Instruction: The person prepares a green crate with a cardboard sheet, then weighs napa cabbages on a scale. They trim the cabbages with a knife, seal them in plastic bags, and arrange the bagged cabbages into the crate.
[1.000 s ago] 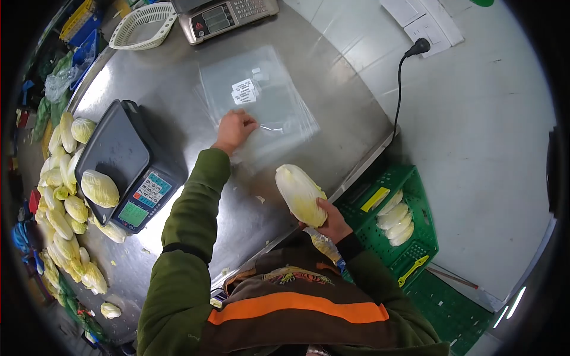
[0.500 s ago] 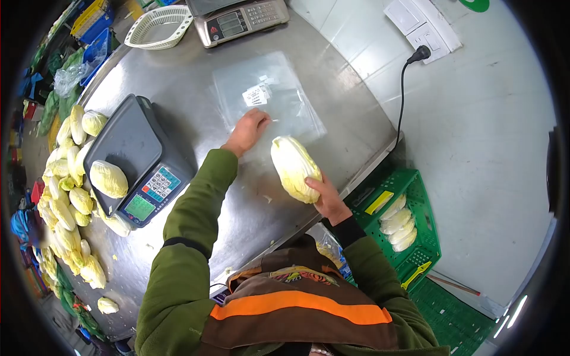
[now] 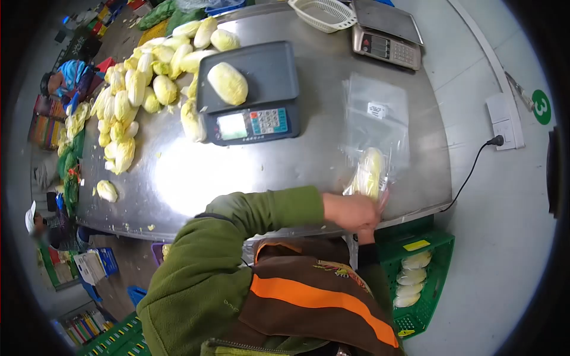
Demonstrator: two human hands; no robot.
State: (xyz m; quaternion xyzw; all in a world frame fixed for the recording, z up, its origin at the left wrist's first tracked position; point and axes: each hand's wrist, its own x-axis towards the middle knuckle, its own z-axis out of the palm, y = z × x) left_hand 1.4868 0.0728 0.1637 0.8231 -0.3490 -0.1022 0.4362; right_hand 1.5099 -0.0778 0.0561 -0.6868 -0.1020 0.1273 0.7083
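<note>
A pale yellow cabbage [image 3: 370, 172] lies in a clear plastic bag near the table's right front edge, its leafy end towards me. My left hand [image 3: 351, 212] is closed around the gathered bag at the near end of the cabbage. Mostly behind it is my right hand [image 3: 366, 235], whose fingers are hidden. Just beyond the cabbage is a stack of flat clear bags [image 3: 380, 127] with a white label [image 3: 376, 110]. Another cabbage [image 3: 227, 83] rests on the dark scale [image 3: 261, 71], whose display is lit.
Many cabbages [image 3: 136, 89] are heaped left of the scale. A second scale [image 3: 389, 50] and a white basket [image 3: 322, 15] stand at the back. The green crate [image 3: 436, 285] below the table's right edge holds several cabbages. Two people [image 3: 74, 80] are at far left.
The view has swung left. The cabbage, bare in my right hand before, is now inside a bag. My left hand has moved from the bag stack to the near end of the cabbage, beside my right hand.
</note>
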